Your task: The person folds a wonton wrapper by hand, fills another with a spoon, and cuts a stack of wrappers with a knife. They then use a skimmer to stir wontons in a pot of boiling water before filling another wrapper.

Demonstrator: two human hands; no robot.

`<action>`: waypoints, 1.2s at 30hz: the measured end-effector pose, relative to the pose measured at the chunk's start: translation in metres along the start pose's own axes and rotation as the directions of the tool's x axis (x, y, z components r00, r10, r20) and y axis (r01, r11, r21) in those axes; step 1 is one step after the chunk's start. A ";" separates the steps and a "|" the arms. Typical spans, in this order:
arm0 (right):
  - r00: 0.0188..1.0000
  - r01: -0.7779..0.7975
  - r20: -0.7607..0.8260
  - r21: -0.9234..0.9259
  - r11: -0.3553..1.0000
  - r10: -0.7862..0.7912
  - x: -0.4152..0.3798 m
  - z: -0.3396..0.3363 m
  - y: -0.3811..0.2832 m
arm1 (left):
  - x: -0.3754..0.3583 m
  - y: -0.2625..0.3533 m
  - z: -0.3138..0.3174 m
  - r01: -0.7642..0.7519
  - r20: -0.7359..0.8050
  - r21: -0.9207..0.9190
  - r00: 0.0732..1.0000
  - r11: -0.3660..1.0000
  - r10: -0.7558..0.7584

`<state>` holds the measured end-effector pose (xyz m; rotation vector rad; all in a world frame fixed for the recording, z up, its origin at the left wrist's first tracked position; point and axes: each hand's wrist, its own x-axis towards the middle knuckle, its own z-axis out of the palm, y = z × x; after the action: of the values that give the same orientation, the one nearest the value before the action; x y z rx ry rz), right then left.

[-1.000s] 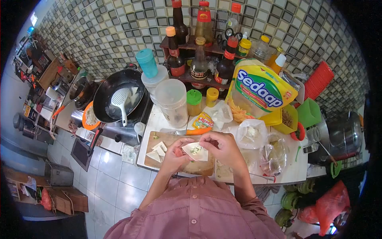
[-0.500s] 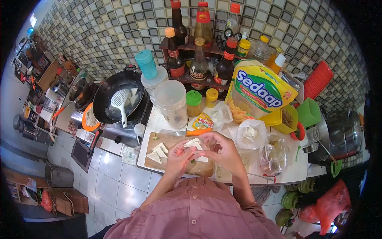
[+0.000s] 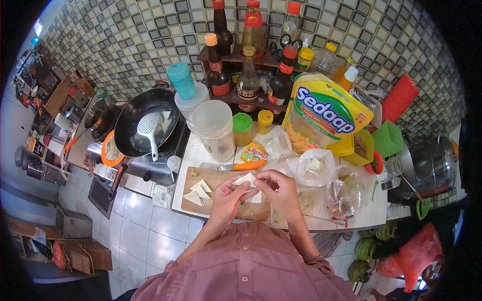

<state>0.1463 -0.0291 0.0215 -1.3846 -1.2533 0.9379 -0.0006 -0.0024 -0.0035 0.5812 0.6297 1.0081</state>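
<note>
Above the wooden cutting board, my left hand is closed on a folded white wrapper. My right hand pinches the same wrapper at its right corner, with fingers and thumb together. Several white triangular pieces lie on the board left of my hands. Part of another white sheet shows on the board beneath my hands. Behind the board lies a knife with an orange handle.
A black wok with a white slotted spatula stands on the stove at left. Jars, sauce bottles and a Sedaap bag stand behind the board. Plastic bags lie at right, near a red-handled utensil.
My right hand's fingers have come down and closed on the wrapper's corner. The view has shifted slightly.
</note>
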 end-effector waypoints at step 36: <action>0.986 0.016 0.164 -0.119 0.993 0.003 0.001 -0.001 -0.002 | 0.001 0.012 -0.024 0.014 0.023 0.349 0.999 0.937 -0.023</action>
<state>0.1474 -0.0282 0.0237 -1.4176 -1.4574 1.0025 -0.0242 0.0074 -0.0114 0.8973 0.7966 0.8736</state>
